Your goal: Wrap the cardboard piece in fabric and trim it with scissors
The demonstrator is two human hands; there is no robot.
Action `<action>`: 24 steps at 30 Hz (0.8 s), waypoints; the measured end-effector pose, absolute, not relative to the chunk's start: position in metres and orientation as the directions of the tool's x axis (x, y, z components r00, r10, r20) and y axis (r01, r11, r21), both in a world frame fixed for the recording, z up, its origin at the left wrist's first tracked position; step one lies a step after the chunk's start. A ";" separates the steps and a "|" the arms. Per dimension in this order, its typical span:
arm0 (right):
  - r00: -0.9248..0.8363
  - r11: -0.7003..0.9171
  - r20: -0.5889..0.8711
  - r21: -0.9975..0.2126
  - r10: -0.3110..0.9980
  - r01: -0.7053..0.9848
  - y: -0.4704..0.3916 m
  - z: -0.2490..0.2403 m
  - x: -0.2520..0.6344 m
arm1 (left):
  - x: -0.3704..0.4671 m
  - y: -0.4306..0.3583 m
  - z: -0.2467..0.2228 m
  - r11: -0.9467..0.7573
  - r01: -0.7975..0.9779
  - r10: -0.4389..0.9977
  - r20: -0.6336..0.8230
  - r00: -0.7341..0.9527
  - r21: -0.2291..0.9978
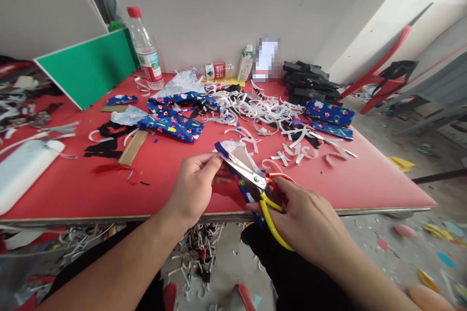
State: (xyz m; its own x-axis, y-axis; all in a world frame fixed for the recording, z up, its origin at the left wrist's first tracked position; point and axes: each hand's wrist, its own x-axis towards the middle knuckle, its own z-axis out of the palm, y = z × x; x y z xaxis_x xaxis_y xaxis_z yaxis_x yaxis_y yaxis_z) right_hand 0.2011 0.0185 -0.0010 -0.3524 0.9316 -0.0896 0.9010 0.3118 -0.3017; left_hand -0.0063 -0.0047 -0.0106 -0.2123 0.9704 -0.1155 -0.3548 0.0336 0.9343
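My left hand (195,182) pinches the upper end of a blue patterned fabric piece (241,183) near the table's front edge. Scissors (258,181) with one yellow and one orange handle are gripped in my right hand (302,214). Their blades lie along the fabric, and the tips reach my left fingertips. Part of the fabric hangs behind the scissors and over the edge. Beyond my hands, more blue patterned fabric (175,126) lies folded, with a heap of curled white strips (255,104) to its right.
On the red table (365,180) stand an upright bottle (146,53), a lying bottle (219,70), a small carton (245,63) and a blurred phone (266,58). Black pieces (310,82) are stacked back right. A white device (29,170) lies left, near a green board (89,65).
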 end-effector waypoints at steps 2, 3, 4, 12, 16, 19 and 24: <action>-0.345 0.289 -0.123 -0.330 0.931 0.898 0.018 0.001 0.200 | -0.005 -0.007 -0.013 0.011 -0.300 0.970 -0.083 -0.228 0.954; -0.343 0.281 -0.136 -0.343 0.929 0.896 0.017 0.001 0.199 | -0.005 -0.008 -0.014 -0.001 -0.269 0.970 -0.065 -0.236 0.963; -0.341 0.273 -0.146 -0.351 0.929 0.896 0.017 0.002 0.199 | -0.004 -0.009 -0.015 -0.011 -0.243 0.969 -0.050 -0.244 0.970; -0.298 0.237 -0.146 -0.333 0.943 0.913 0.016 0.001 0.200 | -0.002 -0.010 -0.019 -0.046 -0.232 0.968 -0.014 -0.251 0.972; -0.292 0.225 -0.147 -0.359 0.945 0.906 0.016 0.003 0.198 | 0.000 -0.010 -0.021 -0.048 -0.224 0.966 -0.012 -0.258 0.973; -0.314 0.234 -0.148 -0.399 0.938 0.887 0.016 0.003 0.199 | 0.001 -0.010 -0.021 -0.044 -0.214 0.962 -0.017 -0.274 0.976; -0.295 0.210 -0.135 -0.439 0.946 0.873 0.018 0.000 0.201 | 0.000 -0.009 -0.020 -0.045 -0.198 0.952 -0.018 -0.305 0.979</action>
